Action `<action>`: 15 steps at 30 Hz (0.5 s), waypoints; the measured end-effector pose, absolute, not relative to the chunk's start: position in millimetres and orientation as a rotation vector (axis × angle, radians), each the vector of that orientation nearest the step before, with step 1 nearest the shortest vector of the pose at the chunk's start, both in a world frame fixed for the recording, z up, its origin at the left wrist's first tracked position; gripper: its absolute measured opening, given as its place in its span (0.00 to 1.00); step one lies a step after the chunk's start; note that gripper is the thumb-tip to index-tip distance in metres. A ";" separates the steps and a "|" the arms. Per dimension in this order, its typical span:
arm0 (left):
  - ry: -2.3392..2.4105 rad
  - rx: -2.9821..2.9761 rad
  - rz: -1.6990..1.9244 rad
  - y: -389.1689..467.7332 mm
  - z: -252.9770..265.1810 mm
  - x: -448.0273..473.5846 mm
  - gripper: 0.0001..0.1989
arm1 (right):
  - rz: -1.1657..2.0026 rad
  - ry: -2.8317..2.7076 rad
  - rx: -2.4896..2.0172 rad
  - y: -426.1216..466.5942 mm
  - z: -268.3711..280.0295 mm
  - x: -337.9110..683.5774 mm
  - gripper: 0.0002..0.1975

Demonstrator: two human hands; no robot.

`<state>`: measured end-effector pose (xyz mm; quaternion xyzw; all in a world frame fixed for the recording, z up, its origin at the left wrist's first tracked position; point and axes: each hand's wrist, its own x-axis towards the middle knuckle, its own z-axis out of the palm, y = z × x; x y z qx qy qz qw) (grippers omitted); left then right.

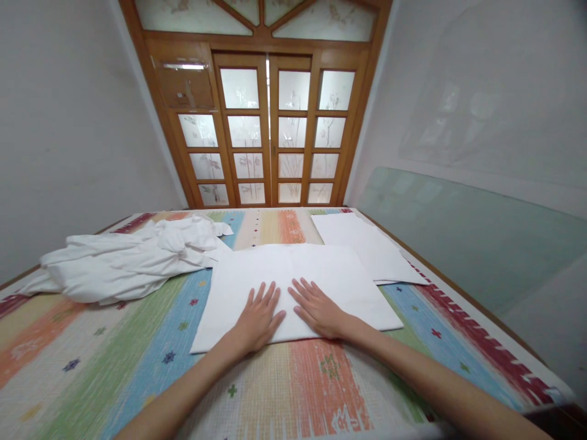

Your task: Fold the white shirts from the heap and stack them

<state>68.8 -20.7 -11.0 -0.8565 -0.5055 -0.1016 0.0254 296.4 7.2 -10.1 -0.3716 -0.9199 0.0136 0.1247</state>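
A white cloth point(339, 275), folded into a flat rectangle, lies in front of me on the table. My left hand point(259, 318) rests flat on its near part, left of the middle, fingers spread. To the right of it, my right hand point(316, 307) also lies flat on the cloth with fingers apart. Neither hand grips anything. Behind and to the right, a second folded white cloth point(367, 244) lies flat, partly covered by the nearer one. A crumpled heap of white cloth point(132, 260) sits to the left.
A striped, patterned tablecloth point(151, 342) covers the table. Walls stand close on both sides, with a pale greenish panel point(458, 232) along the right wall. Beyond the table's far edge are wooden doors point(270, 146) with frosted panes.
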 end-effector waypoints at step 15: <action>-1.839 -2.572 -0.237 58.0 -3.6 71.4 0.28 | 0.146 -2.685 -1.374 127.3 -1.0 281.8 0.28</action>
